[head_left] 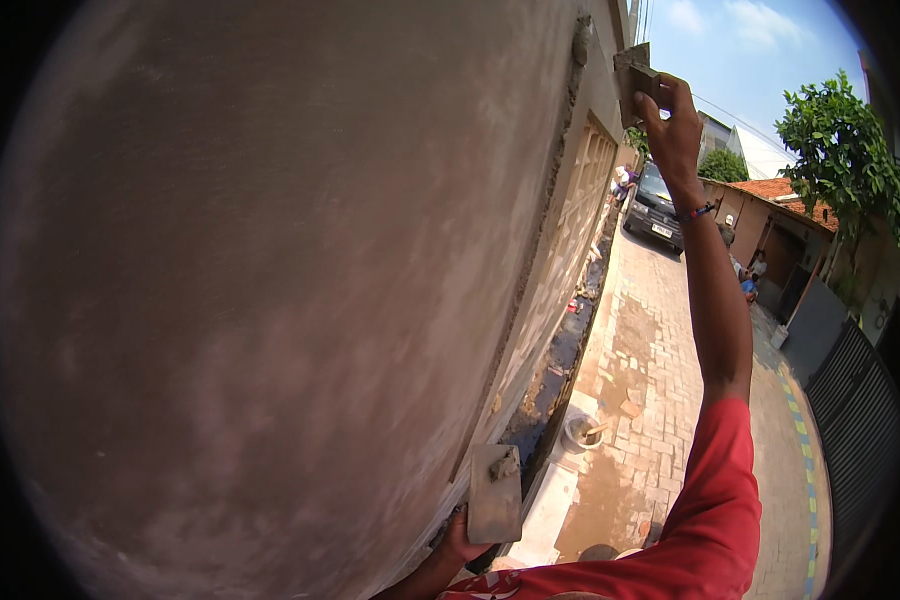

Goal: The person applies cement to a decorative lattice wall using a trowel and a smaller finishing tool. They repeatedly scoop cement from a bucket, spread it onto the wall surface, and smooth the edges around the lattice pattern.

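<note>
Grey wall (270,280) lies left of the trowel (630,82) gripped in the raised right hand (675,130). Lower, the left hand (459,537) grips a board (495,507) lengthwise up the view.

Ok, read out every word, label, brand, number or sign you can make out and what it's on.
None can be read with certainty.
White plate on the dark vehicle: too small and blurred.
White print on the red shirt: cut off and unclear.
Flat board in the left hand and tool in the right hand: no lettering shows.
</note>
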`<action>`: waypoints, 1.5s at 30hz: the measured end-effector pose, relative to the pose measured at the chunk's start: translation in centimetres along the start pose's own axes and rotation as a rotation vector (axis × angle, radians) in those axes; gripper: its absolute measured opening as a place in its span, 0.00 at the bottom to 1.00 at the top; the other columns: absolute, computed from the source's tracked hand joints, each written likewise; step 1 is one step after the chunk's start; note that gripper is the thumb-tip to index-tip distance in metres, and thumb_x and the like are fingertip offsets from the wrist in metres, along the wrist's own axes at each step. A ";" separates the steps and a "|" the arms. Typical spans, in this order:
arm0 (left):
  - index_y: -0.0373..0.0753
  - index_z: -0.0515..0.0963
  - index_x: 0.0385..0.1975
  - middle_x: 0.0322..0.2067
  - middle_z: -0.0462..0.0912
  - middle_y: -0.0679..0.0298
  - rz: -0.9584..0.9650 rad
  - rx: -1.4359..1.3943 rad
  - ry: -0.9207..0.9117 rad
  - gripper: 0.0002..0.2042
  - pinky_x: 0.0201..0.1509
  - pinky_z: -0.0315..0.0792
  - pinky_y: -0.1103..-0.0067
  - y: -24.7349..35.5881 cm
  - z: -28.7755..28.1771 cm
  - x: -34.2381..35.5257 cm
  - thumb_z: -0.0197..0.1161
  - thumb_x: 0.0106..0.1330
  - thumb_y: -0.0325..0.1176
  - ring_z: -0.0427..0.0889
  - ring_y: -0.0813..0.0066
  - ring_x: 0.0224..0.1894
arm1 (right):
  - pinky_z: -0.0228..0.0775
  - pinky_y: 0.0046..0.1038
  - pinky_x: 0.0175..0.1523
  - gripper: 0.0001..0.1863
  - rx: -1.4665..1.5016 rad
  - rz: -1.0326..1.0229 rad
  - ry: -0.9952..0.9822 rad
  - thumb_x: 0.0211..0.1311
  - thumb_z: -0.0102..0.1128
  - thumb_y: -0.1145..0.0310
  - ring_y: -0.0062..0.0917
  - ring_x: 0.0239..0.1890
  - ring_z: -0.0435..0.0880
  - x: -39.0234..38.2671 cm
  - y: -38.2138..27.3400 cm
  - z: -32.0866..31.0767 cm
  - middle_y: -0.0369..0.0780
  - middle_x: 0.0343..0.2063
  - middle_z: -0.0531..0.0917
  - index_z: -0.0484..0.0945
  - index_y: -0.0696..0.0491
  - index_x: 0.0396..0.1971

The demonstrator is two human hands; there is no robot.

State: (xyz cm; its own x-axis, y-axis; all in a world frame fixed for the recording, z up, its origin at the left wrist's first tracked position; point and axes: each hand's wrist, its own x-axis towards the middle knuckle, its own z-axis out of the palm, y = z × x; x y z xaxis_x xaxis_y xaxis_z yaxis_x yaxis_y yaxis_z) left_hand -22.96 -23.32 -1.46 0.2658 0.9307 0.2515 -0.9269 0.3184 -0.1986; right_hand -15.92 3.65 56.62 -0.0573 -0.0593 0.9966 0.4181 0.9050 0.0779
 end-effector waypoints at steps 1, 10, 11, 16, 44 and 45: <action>0.37 0.70 0.53 0.52 0.75 0.59 0.011 0.004 0.004 0.22 0.61 0.62 0.62 -0.1 0.2 -0.2 0.50 0.63 0.44 0.73 0.63 0.55 | 0.74 0.33 0.40 0.17 -0.024 0.058 0.012 0.55 0.60 0.66 0.38 0.37 0.83 -1.2 -1.9 -0.5 0.49 0.33 0.82 0.72 0.58 0.43; 0.38 0.70 0.53 0.52 0.74 0.58 -0.027 0.037 -0.015 0.21 0.61 0.63 0.63 -1.4 0.2 0.8 0.49 0.65 0.43 0.73 0.63 0.54 | 0.75 0.40 0.34 0.16 -0.231 -0.257 0.085 0.51 0.57 0.69 0.46 0.29 0.82 -0.5 -9.6 -1.3 0.52 0.27 0.81 0.72 0.58 0.41; 0.38 0.70 0.53 0.52 0.75 0.58 -0.025 0.029 -0.008 0.21 0.61 0.63 0.63 -1.6 0.0 0.7 0.48 0.65 0.43 0.74 0.63 0.54 | 0.75 0.40 0.35 0.17 -0.302 -0.248 0.057 0.52 0.56 0.67 0.45 0.30 0.82 0.0 -10.1 -1.1 0.50 0.28 0.81 0.72 0.54 0.43; 0.38 0.70 0.53 0.50 0.76 0.59 -0.059 0.053 0.011 0.20 0.60 0.65 0.65 -1.8 -0.4 1.3 0.47 0.66 0.42 0.75 0.64 0.53 | 0.74 0.42 0.38 0.21 -0.509 -0.240 -0.021 0.51 0.52 0.63 0.44 0.32 0.81 1.9 -11.5 -0.4 0.47 0.31 0.79 0.71 0.46 0.49; 0.37 0.68 0.55 0.53 0.73 0.57 -0.120 -0.003 -0.049 0.22 0.62 0.62 0.63 -2.1 -0.4 3.0 0.49 0.64 0.42 0.72 0.62 0.56 | 0.72 0.41 0.47 0.16 -0.588 -0.127 -0.299 0.49 0.51 0.67 0.45 0.38 0.81 3.0 -13.6 -1.2 0.52 0.33 0.81 0.79 0.56 0.38; 0.37 0.68 0.54 0.53 0.73 0.57 -0.123 0.003 -0.054 0.22 0.62 0.62 0.63 -2.2 0.2 3.0 0.49 0.64 0.41 0.72 0.62 0.56 | 0.72 0.41 0.45 0.14 -0.622 -0.161 -0.301 0.49 0.52 0.67 0.45 0.36 0.81 4.1 -13.7 -1.1 0.53 0.32 0.81 0.80 0.56 0.35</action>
State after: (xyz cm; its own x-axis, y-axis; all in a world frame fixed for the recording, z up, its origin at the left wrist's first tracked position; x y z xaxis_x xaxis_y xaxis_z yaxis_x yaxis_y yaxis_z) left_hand -20.13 -21.29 -0.11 0.3630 0.8734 0.3248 -0.8890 0.4290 -0.1601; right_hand -20.83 -9.43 59.67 -0.3730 0.0281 0.9274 0.8183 0.4810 0.3146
